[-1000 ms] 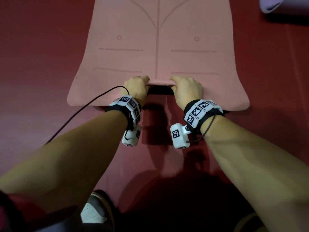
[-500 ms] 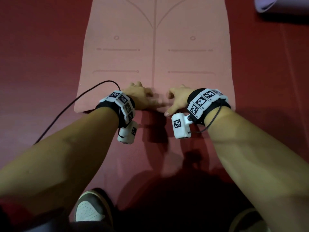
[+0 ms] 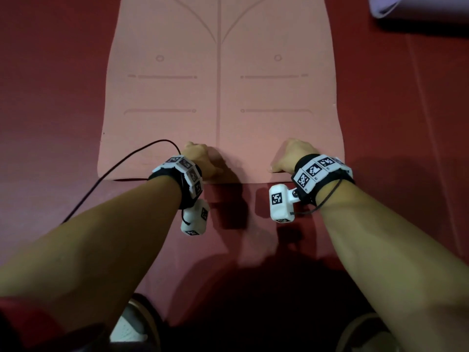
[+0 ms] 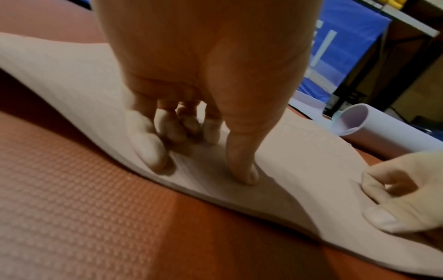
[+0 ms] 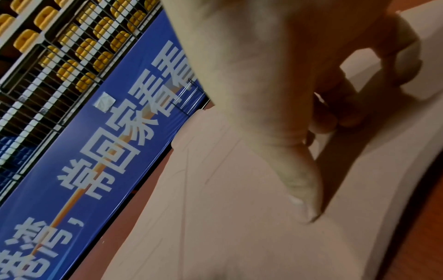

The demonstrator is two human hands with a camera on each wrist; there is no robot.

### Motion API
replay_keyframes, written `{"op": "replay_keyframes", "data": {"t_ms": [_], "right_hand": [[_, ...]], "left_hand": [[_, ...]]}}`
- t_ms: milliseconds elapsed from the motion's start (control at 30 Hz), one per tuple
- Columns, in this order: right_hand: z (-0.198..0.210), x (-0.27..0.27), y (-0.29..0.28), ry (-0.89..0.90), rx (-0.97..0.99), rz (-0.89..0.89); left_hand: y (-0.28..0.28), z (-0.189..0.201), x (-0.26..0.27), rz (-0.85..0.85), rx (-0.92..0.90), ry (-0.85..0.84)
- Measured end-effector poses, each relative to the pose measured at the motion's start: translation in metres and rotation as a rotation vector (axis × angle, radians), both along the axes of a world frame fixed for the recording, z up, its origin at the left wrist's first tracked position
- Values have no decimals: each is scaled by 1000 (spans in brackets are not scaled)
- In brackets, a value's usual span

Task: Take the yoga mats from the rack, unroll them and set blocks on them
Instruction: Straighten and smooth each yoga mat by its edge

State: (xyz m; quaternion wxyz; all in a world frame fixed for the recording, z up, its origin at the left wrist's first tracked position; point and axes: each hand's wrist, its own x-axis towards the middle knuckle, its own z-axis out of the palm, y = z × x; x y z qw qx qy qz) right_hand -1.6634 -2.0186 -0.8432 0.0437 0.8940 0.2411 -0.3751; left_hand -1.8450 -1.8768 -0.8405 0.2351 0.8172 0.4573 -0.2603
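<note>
Our left hand (image 3: 200,158) and right hand (image 3: 291,156) grasp nothing; bent fingers (image 4: 148,151) and thumbs press the pink yoga mat (image 3: 220,97) near edge onto the red floor (image 3: 50,97), likely to flatten its curl. A rolled lavender mat (image 4: 354,121) waits beyond.

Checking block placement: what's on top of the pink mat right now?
Only the left hand and right hand, fingertips pressing the pink yoga mat near its front edge. No blocks on the visible part; the far end is out of frame.
</note>
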Motion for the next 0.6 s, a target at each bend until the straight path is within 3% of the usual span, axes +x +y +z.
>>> {"op": "replay_keyframes", "data": {"t_ms": [333,600], "right_hand": [[9,-12,1,-47,17,-43],[25,-17,-4,-11,-49,49]], "left_hand": [[-8,-1,-3,42,-3,-8],[3,2,-34,108,23,-54]]}}
